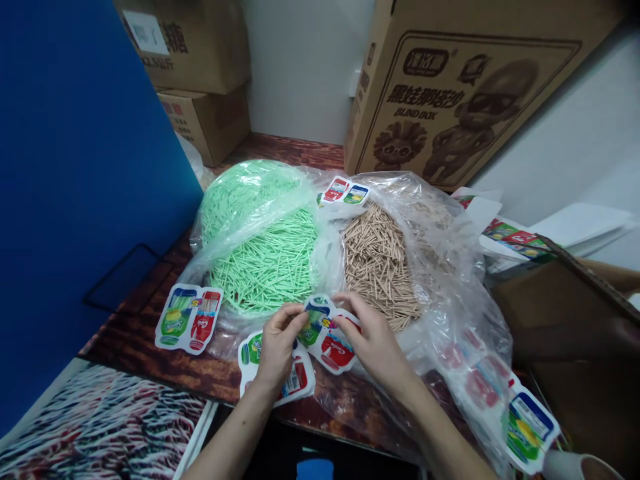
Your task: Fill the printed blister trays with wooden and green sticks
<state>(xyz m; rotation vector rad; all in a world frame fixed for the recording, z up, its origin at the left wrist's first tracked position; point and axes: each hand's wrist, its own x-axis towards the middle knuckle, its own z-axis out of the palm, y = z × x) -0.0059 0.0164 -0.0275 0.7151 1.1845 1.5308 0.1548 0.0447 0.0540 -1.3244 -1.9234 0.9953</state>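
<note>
Between my two hands is a flat candy packet (330,333), die-cut like a green bottle and a red bottle side by side. My left hand (280,340) pinches its green edge between thumb and fingers. On the red side, my right hand (367,333) grips the packet with bent fingers. Under my left hand lies a stack of similar packets (300,380). Just beyond my hands, a clear plastic bag of thin green sticks (270,260) lies open, and right of it a second bag holds thin brown sticks (377,267).
Another packet (189,318) lies on the dark wooden table (135,340) at the left. One packet (345,192) rests on the bags; another (530,427) is at lower right. Cardboard boxes (470,87) stand behind. A blue panel (90,167) rises at left, an open carton (575,307) at right.
</note>
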